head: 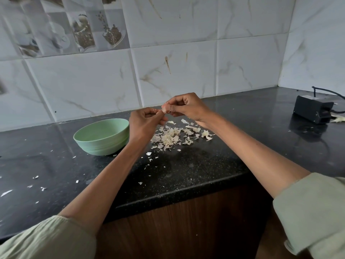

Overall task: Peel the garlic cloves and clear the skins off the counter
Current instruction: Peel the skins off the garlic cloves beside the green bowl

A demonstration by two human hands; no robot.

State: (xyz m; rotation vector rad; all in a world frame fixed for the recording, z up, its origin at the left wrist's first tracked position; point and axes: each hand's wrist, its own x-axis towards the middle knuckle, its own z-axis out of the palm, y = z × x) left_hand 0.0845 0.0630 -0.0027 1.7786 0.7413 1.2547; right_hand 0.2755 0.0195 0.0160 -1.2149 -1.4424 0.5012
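Both hands are raised above the black counter (196,171). My right hand (186,106) pinches a small pale garlic clove (165,108) at its fingertips. My left hand (144,121) meets it from the left, its thumb and fingers closed on the clove's skin. Below the hands lies a pile of papery garlic skins (170,137), with a stem piece and a few larger bits to its right. A pale green bowl (89,139) stands on the counter left of the pile; its contents are hidden by the near wall.
Small skin flakes (35,177) are scattered over the counter's left and front. A black box with a cable (312,109) sits at the far right, a pale scrap beside it. A tiled wall backs the counter; the counter's front edge steps down to a wooden cabinet (186,221).
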